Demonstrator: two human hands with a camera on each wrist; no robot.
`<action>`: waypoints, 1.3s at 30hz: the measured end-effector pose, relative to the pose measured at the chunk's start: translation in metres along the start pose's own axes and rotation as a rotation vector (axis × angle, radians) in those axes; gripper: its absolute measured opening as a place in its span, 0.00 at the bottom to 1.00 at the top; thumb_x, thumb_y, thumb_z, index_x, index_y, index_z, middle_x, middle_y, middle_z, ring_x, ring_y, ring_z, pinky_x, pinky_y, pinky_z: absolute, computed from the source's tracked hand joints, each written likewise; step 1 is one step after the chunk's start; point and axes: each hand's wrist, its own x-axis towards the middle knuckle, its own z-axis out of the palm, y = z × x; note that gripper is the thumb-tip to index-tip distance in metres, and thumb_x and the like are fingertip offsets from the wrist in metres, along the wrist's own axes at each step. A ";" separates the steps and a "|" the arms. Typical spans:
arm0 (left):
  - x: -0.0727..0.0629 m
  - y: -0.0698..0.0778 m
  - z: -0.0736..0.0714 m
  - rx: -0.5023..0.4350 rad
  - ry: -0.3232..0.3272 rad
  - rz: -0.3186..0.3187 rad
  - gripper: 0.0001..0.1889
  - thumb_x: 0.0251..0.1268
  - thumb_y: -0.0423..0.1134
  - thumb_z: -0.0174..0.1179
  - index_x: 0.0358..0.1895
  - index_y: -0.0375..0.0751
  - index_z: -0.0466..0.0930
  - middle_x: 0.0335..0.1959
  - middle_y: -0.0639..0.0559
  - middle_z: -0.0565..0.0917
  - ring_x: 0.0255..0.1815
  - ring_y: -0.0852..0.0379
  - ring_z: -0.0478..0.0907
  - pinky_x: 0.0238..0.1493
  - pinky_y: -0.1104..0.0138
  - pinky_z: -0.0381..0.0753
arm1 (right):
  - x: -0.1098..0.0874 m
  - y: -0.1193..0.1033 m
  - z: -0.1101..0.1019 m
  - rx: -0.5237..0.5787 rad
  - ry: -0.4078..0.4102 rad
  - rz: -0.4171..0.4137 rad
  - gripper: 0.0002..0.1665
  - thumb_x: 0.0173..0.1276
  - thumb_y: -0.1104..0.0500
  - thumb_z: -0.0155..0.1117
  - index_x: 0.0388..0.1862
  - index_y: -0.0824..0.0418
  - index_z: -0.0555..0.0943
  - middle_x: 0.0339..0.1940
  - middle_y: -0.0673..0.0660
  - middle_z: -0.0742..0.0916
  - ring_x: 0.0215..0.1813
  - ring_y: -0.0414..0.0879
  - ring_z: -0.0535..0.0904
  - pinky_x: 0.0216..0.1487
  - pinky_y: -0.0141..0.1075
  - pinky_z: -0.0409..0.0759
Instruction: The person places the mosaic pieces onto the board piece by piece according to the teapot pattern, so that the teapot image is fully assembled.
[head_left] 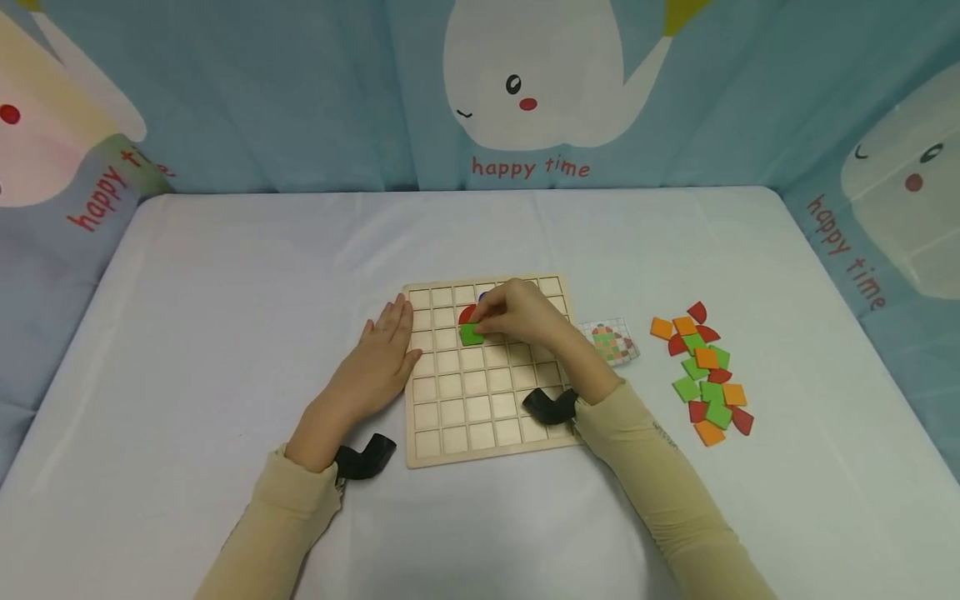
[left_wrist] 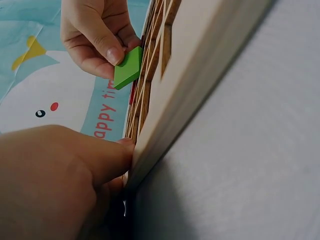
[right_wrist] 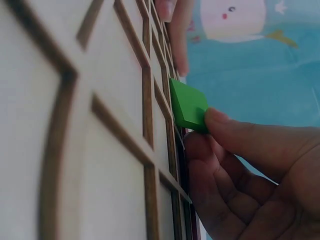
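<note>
A wooden grid board [head_left: 450,412] lies on the white table, divided into square cells. My right hand [head_left: 517,312] pinches a green square tile [head_left: 472,334] between thumb and fingers, just over a cell in the upper part of the board. In the right wrist view the green tile [right_wrist: 189,105] is tilted against the grid. A red quarter-round piece [head_left: 467,315] sits in the cell behind it, and a bit of a blue piece [head_left: 482,296] shows beside my fingers. My left hand [head_left: 378,358] rests along the board's left edge, fingers straight; its thumb [left_wrist: 112,155] touches the rim.
A printed pattern card [head_left: 611,342] lies at the board's right edge, partly under the right forearm. Farther right is a loose pile of green squares [head_left: 686,388], orange squares [head_left: 708,433] and red quarter-round pieces [head_left: 742,421]. A blue printed curtain [head_left: 300,100] hangs behind the table.
</note>
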 end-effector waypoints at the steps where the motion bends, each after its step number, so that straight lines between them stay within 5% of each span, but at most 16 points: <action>1: -0.001 0.000 -0.001 0.000 0.006 -0.001 0.34 0.76 0.42 0.43 0.72 0.25 0.38 0.75 0.35 0.39 0.75 0.41 0.35 0.70 0.46 0.40 | 0.001 -0.001 0.001 0.000 -0.001 0.002 0.01 0.58 0.64 0.70 0.30 0.61 0.87 0.31 0.51 0.88 0.40 0.45 0.79 0.43 0.35 0.75; 8: -0.002 0.001 -0.003 0.007 0.003 -0.001 0.34 0.76 0.41 0.42 0.72 0.25 0.38 0.75 0.35 0.39 0.75 0.40 0.36 0.70 0.46 0.41 | 0.000 -0.002 0.000 0.020 0.007 0.069 0.02 0.58 0.63 0.71 0.30 0.60 0.88 0.32 0.50 0.87 0.41 0.45 0.79 0.44 0.36 0.75; 39: -0.001 0.001 0.000 0.016 0.007 0.002 0.33 0.76 0.41 0.42 0.72 0.25 0.38 0.75 0.35 0.39 0.75 0.40 0.37 0.70 0.46 0.41 | -0.002 0.001 -0.003 0.036 0.032 0.055 0.03 0.58 0.62 0.71 0.31 0.61 0.87 0.31 0.51 0.87 0.37 0.44 0.79 0.41 0.35 0.75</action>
